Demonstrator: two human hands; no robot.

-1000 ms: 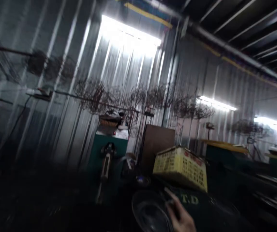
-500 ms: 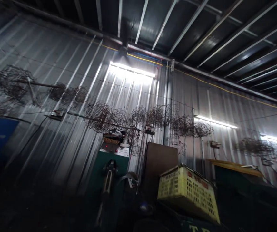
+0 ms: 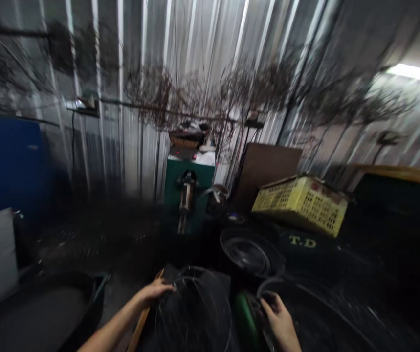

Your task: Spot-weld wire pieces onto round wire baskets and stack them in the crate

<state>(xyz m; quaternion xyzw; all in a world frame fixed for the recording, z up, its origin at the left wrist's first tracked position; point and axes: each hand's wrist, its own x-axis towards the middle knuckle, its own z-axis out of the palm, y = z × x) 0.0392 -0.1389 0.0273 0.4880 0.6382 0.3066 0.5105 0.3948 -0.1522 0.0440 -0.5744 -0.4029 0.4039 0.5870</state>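
Note:
My left hand point(image 3: 155, 289) reaches in at the lower middle, its fingers closed at the edge of a loose bundle of thin dark wire point(image 3: 195, 308). The bundle lies over a dark surface, and motion blurs its strands. A wooden strip point(image 3: 140, 326) runs beneath my left wrist. To the right, my right hand point(image 3: 276, 313) has its fingers curled beside the rim of a large black tub; what they hold, if anything, is too dark to tell. Between that hand and the bundle is a green object point(image 3: 245, 315).
A green machine point(image 3: 175, 173) stands against the metal wall. Right of it are a brown board point(image 3: 268, 168), a yellow crate point(image 3: 305, 203) and a round black basin point(image 3: 250, 252). At the lower left sits a dark tub point(image 3: 98, 293); wire coils hang along the wall.
The view has tilted down from the ceiling and wall. Both hands, the wire bundle and the black tubs now show, while the machine and crate stand higher in the picture.

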